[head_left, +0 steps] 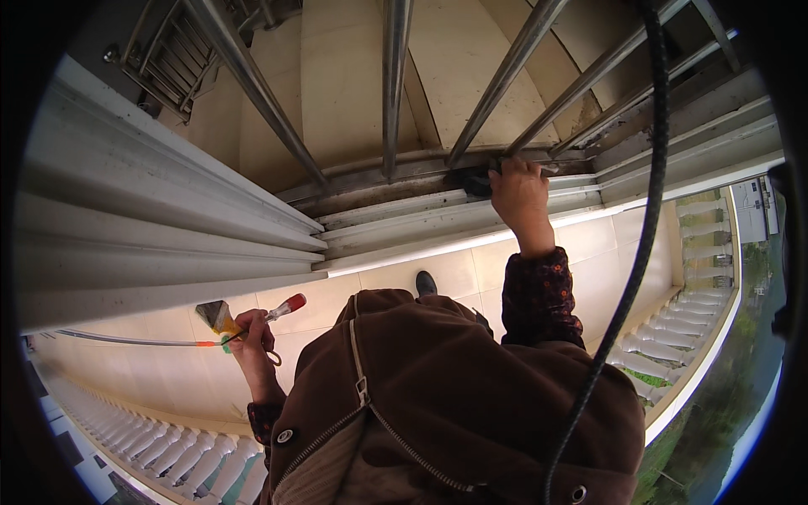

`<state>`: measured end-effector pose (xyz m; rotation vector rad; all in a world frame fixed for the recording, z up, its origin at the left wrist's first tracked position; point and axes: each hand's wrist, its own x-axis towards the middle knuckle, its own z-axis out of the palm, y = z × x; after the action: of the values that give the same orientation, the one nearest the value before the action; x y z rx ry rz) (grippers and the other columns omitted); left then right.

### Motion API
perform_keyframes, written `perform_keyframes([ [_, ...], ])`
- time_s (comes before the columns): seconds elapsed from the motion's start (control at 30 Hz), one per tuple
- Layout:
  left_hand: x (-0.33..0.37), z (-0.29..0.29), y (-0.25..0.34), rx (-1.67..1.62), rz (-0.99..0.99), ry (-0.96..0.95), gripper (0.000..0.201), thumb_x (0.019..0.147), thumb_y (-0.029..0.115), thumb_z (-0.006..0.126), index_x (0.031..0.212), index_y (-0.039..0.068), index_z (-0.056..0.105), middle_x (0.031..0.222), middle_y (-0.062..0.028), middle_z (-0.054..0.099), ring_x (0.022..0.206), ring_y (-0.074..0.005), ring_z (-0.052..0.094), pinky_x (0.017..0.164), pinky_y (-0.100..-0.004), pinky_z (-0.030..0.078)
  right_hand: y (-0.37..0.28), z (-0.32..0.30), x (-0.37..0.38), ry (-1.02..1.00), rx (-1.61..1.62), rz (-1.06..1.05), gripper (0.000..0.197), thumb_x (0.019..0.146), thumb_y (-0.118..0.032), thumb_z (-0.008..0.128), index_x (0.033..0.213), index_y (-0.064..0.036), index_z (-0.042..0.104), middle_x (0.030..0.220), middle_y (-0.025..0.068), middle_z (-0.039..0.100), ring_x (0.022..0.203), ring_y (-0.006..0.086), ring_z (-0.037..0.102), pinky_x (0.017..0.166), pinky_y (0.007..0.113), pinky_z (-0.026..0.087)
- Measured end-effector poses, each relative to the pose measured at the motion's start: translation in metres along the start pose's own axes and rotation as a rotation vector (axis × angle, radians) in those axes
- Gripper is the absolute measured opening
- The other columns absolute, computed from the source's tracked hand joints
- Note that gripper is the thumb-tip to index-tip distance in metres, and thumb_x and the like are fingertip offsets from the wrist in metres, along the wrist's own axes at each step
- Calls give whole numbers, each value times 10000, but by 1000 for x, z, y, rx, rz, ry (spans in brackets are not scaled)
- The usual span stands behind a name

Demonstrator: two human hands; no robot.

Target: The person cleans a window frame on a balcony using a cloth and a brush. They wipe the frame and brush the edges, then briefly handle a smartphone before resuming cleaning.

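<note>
My left hand (254, 334) is held low at the left, its fingers closed round a screwdriver with a red and clear handle (288, 306) and a flat brush (217, 317) with dark bristles and a yellowish part. My right hand (519, 199) reaches forward to the window's bottom track (396, 220). Its fingers curl down on a dark, crumpled thing, perhaps a cloth (473, 180), beside the metal bars. What lies under the fingertips is hidden.
Metal bars (396, 84) rise beyond the sill. White window frames (168, 210) stand at the left. A black cable (652, 194) hangs down at the right. A grey rod with an orange end (151, 339) is near my left hand. White balusters (673, 332) edge the tiled floor.
</note>
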<state>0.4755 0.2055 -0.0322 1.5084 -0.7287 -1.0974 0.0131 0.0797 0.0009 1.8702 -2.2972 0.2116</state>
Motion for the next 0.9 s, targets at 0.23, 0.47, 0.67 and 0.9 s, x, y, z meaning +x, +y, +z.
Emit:
perform_keyframes([
  [0.23,-1,-5,-6,8,-27,17,131,914,128,659,865,9,630,572,40,437,457,-35,325,434,-207,232,-90,8,33,-676,-247,-249,293,853,-260,532,947,-122,773,1010,113,734,988,347,648,876,566,398],
  [0.47,2,-8,-5,29,-92,35,115,896,141,671,872,36,628,588,58,433,471,-27,325,438,-212,214,-83,20,13,-209,115,-235,161,809,-242,613,828,-125,721,838,104,714,858,320,636,763,498,416],
  [0.67,6,4,-1,24,-62,41,89,903,140,649,888,54,632,583,59,378,490,-31,289,446,-221,220,-17,-16,-7,378,484,-97,139,849,-30,648,985,-21,677,947,172,693,871,384,646,755,436,528],
  [0.9,8,1,-5,49,-42,24,97,908,138,638,904,41,634,586,57,391,490,-34,289,446,-224,219,63,5,-22,329,94,1,99,816,-165,696,876,-87,700,891,63,661,963,288,594,784,447,430],
])
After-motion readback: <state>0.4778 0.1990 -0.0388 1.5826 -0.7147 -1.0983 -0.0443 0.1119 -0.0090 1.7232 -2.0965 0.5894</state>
